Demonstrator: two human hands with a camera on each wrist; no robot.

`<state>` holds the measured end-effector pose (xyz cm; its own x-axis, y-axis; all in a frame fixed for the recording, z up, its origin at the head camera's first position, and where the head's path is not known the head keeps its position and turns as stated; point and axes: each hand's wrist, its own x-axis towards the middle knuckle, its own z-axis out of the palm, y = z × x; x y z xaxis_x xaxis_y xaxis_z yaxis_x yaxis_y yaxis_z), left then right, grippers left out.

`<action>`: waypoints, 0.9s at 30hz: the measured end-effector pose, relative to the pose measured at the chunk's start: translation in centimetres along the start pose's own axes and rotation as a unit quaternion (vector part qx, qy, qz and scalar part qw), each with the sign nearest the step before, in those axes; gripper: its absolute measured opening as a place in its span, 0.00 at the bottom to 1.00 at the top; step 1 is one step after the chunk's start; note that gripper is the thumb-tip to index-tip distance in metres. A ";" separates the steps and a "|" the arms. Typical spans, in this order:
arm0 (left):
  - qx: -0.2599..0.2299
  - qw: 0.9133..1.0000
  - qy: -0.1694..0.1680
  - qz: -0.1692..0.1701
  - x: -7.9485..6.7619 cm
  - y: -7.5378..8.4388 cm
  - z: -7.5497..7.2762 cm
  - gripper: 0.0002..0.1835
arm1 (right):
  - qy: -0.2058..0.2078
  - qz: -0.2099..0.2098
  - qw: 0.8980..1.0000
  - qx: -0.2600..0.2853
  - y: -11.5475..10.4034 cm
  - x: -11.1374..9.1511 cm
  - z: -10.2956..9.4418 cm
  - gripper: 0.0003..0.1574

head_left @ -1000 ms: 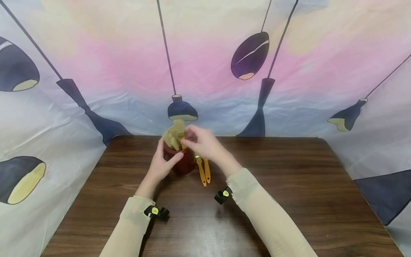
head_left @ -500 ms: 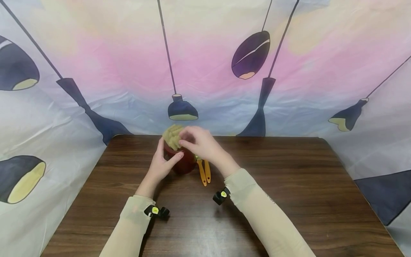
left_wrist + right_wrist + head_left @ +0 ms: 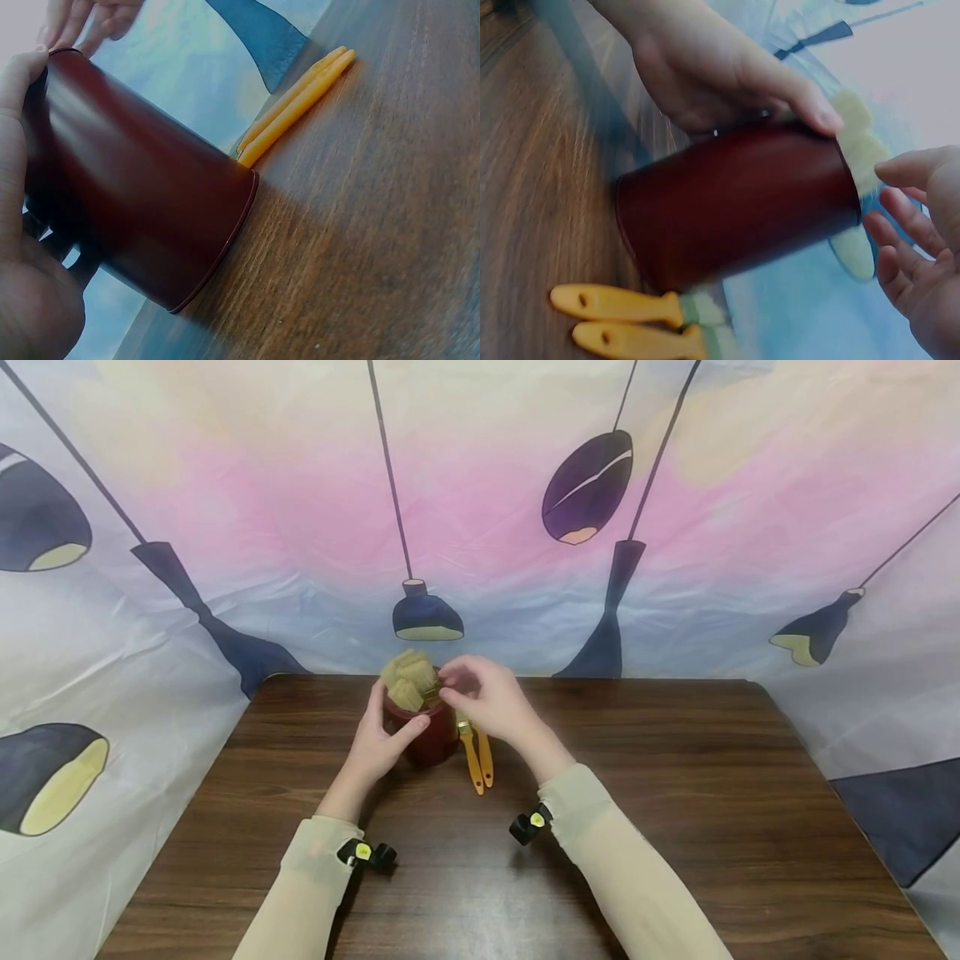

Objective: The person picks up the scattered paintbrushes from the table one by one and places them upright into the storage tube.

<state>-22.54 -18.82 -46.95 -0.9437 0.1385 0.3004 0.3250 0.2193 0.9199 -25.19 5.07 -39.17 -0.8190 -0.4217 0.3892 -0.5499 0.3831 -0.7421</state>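
A dark red cylindrical cup [image 3: 431, 739] stands on the table, packed with paintbrushes whose pale bristles [image 3: 408, 678] rise above the rim. My left hand [image 3: 375, 743] grips the cup from the left, its thumb across the near side just below the rim; the left wrist view shows the smooth cup wall [image 3: 150, 172]. At the right side of the rim is my right hand [image 3: 487, 702], thumb tip right by the bristles [image 3: 861, 154] in the right wrist view, its other fingers loosely bent and apart. Brush handles inside the cup are hidden.
Two paintbrushes with orange handles [image 3: 480, 764] lie side by side on the brown wooden table [image 3: 675, 793], close to the cup's right side. Behind the table hangs a printed cloth backdrop [image 3: 315, 485].
The paintbrush at my right hand has sunk lower into the cup, its bristles now level with the others. My right hand has shifted slightly right. The left hand stays on the cup.
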 end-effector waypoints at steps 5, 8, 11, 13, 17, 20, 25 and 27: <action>0.006 1.000 0.001 -0.003 0.1 0.2 0.1 0.52 | 0.054 0.047 0.997 -0.001 2.7 -1.7 -0.4 0.17; 0.011 1.000 0.003 -0.006 0.0 0.1 0.1 0.51 | 0.062 0.094 0.993 -0.024 4.4 -3.0 0.0 0.17; 0.013 1.000 0.004 -0.009 0.0 0.1 0.1 0.50 | 0.049 0.145 0.987 -0.040 5.8 -4.1 0.8 0.17; 0.014 1.000 0.004 -0.010 0.0 0.0 0.1 0.50 | 0.040 0.174 0.983 -0.047 6.5 -4.6 1.4 0.18; 0.015 1.000 0.004 -0.008 0.0 0.0 0.2 0.50 | 0.028 0.210 0.975 -0.062 7.3 -5.1 2.3 0.22; 0.013 1.000 0.002 -0.006 -0.1 0.1 0.3 0.51 | 0.021 0.226 0.972 -0.063 7.7 -5.2 2.5 0.24; 0.013 1.000 0.002 -0.007 0.0 0.0 0.2 0.51 | 0.005 0.239 0.970 -0.053 8.2 -5.3 2.6 0.30; 0.015 1.000 0.004 -0.008 0.0 0.0 0.1 0.51 | -0.003 0.241 0.969 -0.053 8.3 -5.4 2.6 0.33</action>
<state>-22.50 -18.68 -46.98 -0.9492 0.1275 0.2878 0.3116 0.2513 0.9164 -24.93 8.35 -48.84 -0.9841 -0.1773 0.0081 -0.1178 0.6182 -0.7771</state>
